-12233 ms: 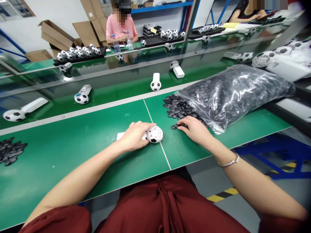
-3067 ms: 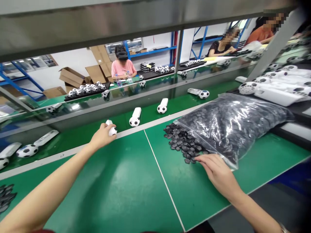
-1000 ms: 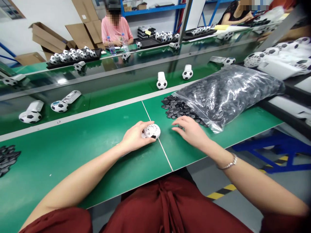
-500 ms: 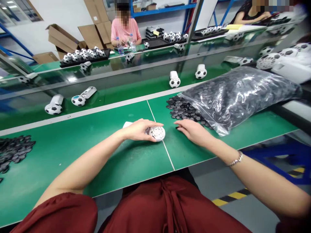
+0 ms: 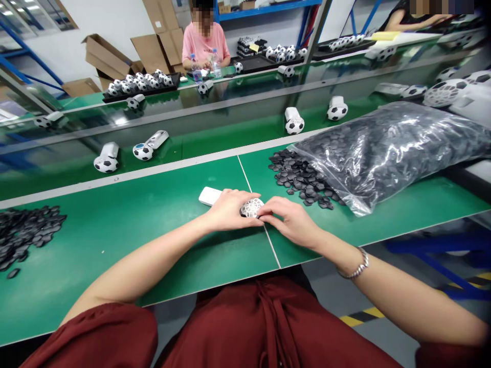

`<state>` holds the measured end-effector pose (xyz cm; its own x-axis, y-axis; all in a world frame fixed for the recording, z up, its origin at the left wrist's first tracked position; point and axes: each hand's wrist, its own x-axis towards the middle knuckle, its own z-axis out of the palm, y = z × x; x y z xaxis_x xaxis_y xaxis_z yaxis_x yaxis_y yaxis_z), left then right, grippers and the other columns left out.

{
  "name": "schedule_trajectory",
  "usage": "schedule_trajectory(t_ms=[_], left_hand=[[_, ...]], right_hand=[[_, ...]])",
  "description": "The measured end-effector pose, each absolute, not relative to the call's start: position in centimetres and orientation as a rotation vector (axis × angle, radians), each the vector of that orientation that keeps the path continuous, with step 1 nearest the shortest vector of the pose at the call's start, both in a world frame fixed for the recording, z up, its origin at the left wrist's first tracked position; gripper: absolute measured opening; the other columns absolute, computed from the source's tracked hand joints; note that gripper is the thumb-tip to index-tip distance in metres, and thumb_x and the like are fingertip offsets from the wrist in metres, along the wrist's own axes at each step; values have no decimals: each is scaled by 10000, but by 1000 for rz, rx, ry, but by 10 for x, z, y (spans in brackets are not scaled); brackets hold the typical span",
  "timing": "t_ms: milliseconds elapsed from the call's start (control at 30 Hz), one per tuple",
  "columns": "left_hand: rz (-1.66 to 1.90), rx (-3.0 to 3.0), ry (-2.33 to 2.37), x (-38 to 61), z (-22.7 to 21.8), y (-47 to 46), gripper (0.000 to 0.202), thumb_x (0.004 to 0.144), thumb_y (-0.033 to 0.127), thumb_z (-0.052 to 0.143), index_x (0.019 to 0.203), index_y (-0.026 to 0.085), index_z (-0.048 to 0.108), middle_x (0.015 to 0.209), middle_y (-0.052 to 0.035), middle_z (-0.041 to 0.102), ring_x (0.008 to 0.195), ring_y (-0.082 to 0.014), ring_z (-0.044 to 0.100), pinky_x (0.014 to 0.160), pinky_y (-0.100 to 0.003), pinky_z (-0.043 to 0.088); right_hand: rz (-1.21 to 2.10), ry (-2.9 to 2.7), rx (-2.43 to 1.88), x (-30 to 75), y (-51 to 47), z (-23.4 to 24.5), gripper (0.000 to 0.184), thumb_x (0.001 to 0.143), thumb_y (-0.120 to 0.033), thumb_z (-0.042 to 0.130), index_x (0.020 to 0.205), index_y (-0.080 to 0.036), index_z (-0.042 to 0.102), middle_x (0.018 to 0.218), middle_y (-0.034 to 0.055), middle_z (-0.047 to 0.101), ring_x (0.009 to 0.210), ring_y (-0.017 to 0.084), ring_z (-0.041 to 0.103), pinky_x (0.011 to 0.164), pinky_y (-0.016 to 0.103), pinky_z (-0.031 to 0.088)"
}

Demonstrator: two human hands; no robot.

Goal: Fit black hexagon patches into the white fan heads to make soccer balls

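Note:
A white handheld fan with a football-shaped head lies on the green table, its flat handle pointing back left. My left hand is closed over its neck and holds it down. My right hand has its fingers pinched against the right side of the fan's head; whether a black piece is under the fingertips is hidden. Loose black hexagonal pieces lie just behind my right hand, spilling from a clear plastic bag full of the same pieces.
Finished football fans lie on the green conveyor belt behind the table. A second heap of black pieces sits at the far left. A person in pink sits at the far bench beside trays of fans.
My right hand has moved left from the spilled black pieces to the fan's head. My left hand has kept hold of the fan. The fans on the conveyor have drifted right.

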<state>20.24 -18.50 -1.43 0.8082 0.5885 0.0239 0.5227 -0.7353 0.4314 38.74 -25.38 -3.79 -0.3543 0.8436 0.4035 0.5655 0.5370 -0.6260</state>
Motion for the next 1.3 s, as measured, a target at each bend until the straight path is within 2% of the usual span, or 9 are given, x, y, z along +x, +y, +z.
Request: schedule_trajectory(t_ms=[67, 133, 200, 267, 400, 533, 800, 1300], left_hand=[[234, 2585, 836, 203, -14, -186, 621, 703, 588, 576, 1193, 212, 514, 1179, -74, 593, 1047, -275, 539, 876, -407, 356], [247, 2591, 831, 204, -14, -187, 594, 711, 555, 584, 1187, 207, 516, 1153, -71, 607, 1010, -275, 551, 852, -402, 371], [268, 2603, 811, 204, -14, -187, 560, 725, 512, 583, 1181, 194, 514, 1123, -73, 618, 959, -270, 563, 829, -397, 384], [285, 2605, 776, 204, -15, -187, 522, 754, 473, 564, 1177, 172, 506, 1097, -83, 623, 921, -260, 568, 814, -390, 395], [311, 2555, 711, 200, -17, -185, 516, 794, 467, 528, 1199, 152, 473, 1114, -102, 606, 931, -249, 560, 814, -376, 410], [362, 2494, 685, 196, -17, -185, 560, 755, 481, 584, 1196, 154, 474, 1157, -99, 587, 975, -250, 549, 846, -379, 406], [352, 2388, 670, 197, -16, -182, 579, 681, 452, 669, 1158, 159, 523, 1111, -95, 612, 993, -261, 561, 848, -375, 418], [337, 2344, 814, 202, -14, -187, 550, 624, 362, 703, 1106, 159, 531, 1052, -77, 619, 951, -250, 567, 834, -380, 434]], right_hand=[[578, -1947, -1187, 387, -254, -41, 54, 815, -198, 574, 866, -190, 558, 858, 38, 590, 808, 175, 561, 720, 324, 466], [655, -1843, -1235, 386, -253, -44, 174, 781, -235, 610, 928, -191, 529, 993, 73, 565, 930, 205, 546, 731, 334, 490], [784, -1787, -1246, 385, -253, -48, 291, 789, -252, 585, 1056, -200, 481, 1140, 100, 522, 1064, 226, 503, 772, 354, 500], [926, -1753, -1231, 383, -252, -51, 343, 826, -245, 520, 1152, -207, 418, 1187, 102, 513, 1100, 215, 495, 826, 377, 492], [971, -1742, -1237, 378, -250, -51, 312, 848, -250, 475, 1150, -203, 413, 1154, 96, 533, 1051, 210, 525, 850, 410, 476], [1034, -1735, -1194, 378, -249, -49, 342, 825, -274, 527, 1142, -212, 414, 1173, 94, 510, 1066, 213, 513, 797, 372, 502], [1025, -1727, -1205, 380, -250, -50, 344, 818, -292, 550, 1135, -226, 437, 1139, 79, 542, 1032, 216, 536, 765, 360, 512], [1074, -1664, -1258, 382, -243, -52, 361, 750, -289, 629, 1068, -217, 473, 1093, 72, 564, 976, 215, 563, 663, 316, 505]])
